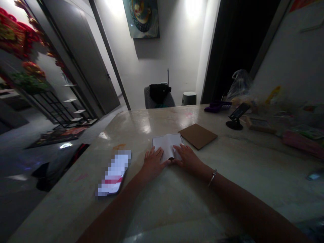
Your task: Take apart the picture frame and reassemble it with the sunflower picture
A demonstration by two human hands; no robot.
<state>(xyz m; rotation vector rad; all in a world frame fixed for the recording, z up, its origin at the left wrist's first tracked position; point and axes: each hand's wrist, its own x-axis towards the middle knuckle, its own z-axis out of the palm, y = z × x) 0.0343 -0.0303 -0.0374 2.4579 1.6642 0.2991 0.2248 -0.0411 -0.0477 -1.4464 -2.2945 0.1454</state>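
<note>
Glossy desk (162, 199), with phone (115, 173) at eight o'clock from an open, white-paged book (167, 144). Left hand (153, 159) and right hand (186, 156) palms down on it at eight and four o'clock, fingers spread, apparently gripping nothing. Probably light, bendy, easily creased; best held by both outer edges. No brand or writing legible, phone screen pixelated. Brown board (198, 136) at two o'clock; farther off, chair (147, 98) at twelve.

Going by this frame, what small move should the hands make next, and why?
The left hand and right hand should probably press gently on the raised middle of the white, paper-like rectangle, since it bows upward there, leaving a dark gap at its near edge. Both hands lie on it, one on either side of that bulge, with thumbs close to the gap.
</note>
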